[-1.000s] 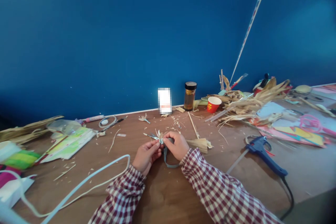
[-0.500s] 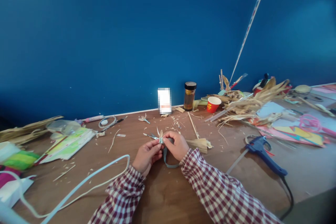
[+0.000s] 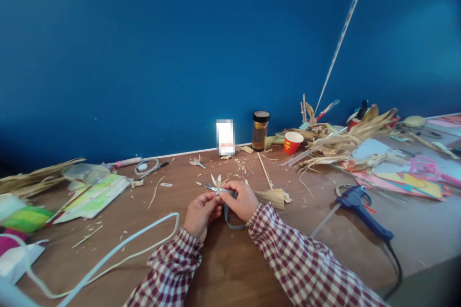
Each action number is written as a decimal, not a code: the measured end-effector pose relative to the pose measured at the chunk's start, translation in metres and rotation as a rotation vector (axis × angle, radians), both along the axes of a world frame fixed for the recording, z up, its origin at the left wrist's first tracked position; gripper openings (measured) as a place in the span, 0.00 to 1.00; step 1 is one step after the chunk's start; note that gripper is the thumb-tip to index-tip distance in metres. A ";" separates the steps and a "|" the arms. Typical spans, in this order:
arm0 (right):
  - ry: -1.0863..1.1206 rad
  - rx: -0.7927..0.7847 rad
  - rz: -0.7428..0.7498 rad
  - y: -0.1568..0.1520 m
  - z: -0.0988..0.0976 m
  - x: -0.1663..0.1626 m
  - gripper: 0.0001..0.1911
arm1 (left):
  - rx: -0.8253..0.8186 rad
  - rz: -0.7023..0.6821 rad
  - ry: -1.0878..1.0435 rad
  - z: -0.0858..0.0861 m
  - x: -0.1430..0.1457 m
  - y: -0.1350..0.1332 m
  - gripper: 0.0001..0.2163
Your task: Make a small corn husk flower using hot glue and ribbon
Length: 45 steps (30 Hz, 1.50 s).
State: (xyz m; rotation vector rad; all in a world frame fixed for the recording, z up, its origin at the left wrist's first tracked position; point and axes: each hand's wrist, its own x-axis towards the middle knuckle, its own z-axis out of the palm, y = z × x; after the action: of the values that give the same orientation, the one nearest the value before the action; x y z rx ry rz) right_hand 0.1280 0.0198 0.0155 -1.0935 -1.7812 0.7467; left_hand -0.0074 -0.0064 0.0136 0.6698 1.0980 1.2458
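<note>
Both of my hands meet over the middle of the table around a small flower of pale, dried-husk petals (image 3: 217,181). My left hand (image 3: 199,213) pinches its base between thumb and fingertips. From the other side, my right hand (image 3: 242,200) has its thumb and bent forefinger closed on the same base. Scissors (image 3: 205,185) lie just behind the fingers, their blades pointing left and partly covered. Below my right hand a grey-blue loop (image 3: 235,226) shows; whether it belongs to the scissors is hidden. A folded piece of corn husk (image 3: 273,198) lies right of my right hand.
A blue glue gun (image 3: 365,211) lies at right with its black cord. Behind stand a lidded jar (image 3: 260,132) and a red paper cup (image 3: 293,143), beside heaped corn husks (image 3: 345,146). A white cable (image 3: 126,255) crosses the left front. Husk scraps litter the table (image 3: 223,268).
The petals now spread wider and show more plainly above my fingertips. My right fingers have lowered and shifted slightly on the flower's base; my left hand has barely moved.
</note>
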 end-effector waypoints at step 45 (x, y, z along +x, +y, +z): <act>-0.282 0.139 -0.133 -0.003 -0.002 -0.002 0.05 | 0.175 0.025 0.277 -0.010 -0.005 0.006 0.13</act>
State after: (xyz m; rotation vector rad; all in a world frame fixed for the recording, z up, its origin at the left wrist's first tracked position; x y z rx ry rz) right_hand 0.1264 0.0165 0.0135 -1.2569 -1.9396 0.3963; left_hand -0.0121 -0.0008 0.0036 0.9868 1.2342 1.3070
